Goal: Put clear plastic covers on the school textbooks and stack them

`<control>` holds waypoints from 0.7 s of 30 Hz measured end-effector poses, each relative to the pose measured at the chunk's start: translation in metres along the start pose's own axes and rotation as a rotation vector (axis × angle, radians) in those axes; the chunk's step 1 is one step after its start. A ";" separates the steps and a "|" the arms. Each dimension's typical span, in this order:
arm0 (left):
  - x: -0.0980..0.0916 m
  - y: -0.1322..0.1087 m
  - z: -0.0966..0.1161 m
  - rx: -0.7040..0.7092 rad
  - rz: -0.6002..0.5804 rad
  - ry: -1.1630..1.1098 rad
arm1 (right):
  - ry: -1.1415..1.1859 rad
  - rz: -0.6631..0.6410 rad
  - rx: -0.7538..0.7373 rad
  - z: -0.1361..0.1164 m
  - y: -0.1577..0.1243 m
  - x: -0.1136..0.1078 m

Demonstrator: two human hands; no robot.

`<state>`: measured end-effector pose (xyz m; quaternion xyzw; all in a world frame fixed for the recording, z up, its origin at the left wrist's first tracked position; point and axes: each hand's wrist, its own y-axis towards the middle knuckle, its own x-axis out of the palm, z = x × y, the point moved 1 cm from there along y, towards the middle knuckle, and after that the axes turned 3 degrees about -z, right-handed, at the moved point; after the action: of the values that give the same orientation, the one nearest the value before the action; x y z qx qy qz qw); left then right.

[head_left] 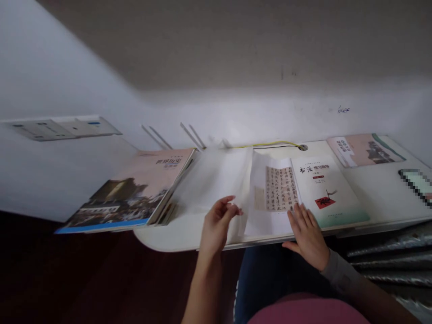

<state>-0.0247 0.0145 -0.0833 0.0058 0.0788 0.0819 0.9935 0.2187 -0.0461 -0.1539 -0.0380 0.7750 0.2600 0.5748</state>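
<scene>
My left hand (218,225) pinches the near edge of a thin translucent sheet (216,180) that lies over the white desk (168,236). Flat on the desk, fingers stretched out, my right hand (305,231) rests on the lower edge of a white page with a block of calligraphy (275,189) and touches the corner of a white and green book with a red mark (326,189). The translucent sheet partly covers the left side of the calligraphy page.
A stack of books topped by a pink history textbook (135,191) overhangs the desk's left end. Another pink book (364,149) and a phone (416,183) lie at the right. A yellow cable (276,144) runs along the wall. My knees are under the desk edge.
</scene>
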 end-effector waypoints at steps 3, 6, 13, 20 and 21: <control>0.008 -0.016 0.042 0.053 0.007 -0.354 | 0.104 0.031 0.050 0.001 0.007 -0.004; 0.023 -0.037 0.077 0.174 -0.084 -0.418 | 0.350 0.051 0.114 0.010 0.006 -0.006; 0.081 -0.011 0.047 0.527 -0.317 0.346 | 1.172 0.280 0.539 0.047 -0.009 -0.006; 0.144 0.031 -0.021 0.472 -0.501 1.264 | 1.342 0.300 0.547 0.115 -0.001 -0.021; 0.148 0.031 -0.023 0.471 -0.538 1.297 | 1.313 0.304 0.551 0.127 0.004 -0.022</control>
<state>0.1106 0.0692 -0.1282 0.1496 0.6642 -0.1967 0.7056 0.3353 0.0090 -0.1582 0.0679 0.9942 0.0562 -0.0622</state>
